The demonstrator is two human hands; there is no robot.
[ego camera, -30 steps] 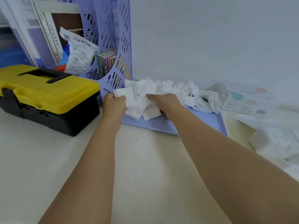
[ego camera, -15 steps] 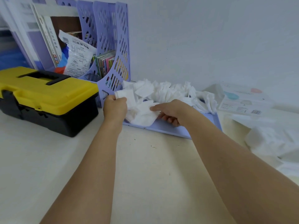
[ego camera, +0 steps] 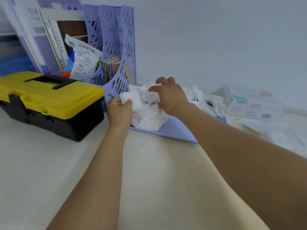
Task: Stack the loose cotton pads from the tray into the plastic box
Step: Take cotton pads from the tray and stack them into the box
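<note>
A lilac tray (ego camera: pixel 176 130) against the wall holds a heap of loose white cotton pads (ego camera: pixel 149 120). My left hand (ego camera: pixel 119 112) grips a small stack of pads (ego camera: pixel 131 98) at the tray's left end, thumb on top. My right hand (ego camera: pixel 171 95) hovers over the heap with fingers spread and loosely curled, holding nothing that I can see. A clear plastic box (ego camera: pixel 249 103) with a printed label lies to the right of the tray.
A yellow and black toolbox (ego camera: pixel 49 100) stands at the left. Behind it a lilac file rack (ego camera: pixel 116 47) holds books and a white packet. More white pads (ego camera: pixel 289 135) lie on the table at the far right.
My right hand has lifted off the pads at the tray's front and moved up over the heap, fingers spread. My left hand keeps its stack, slightly raised.
</note>
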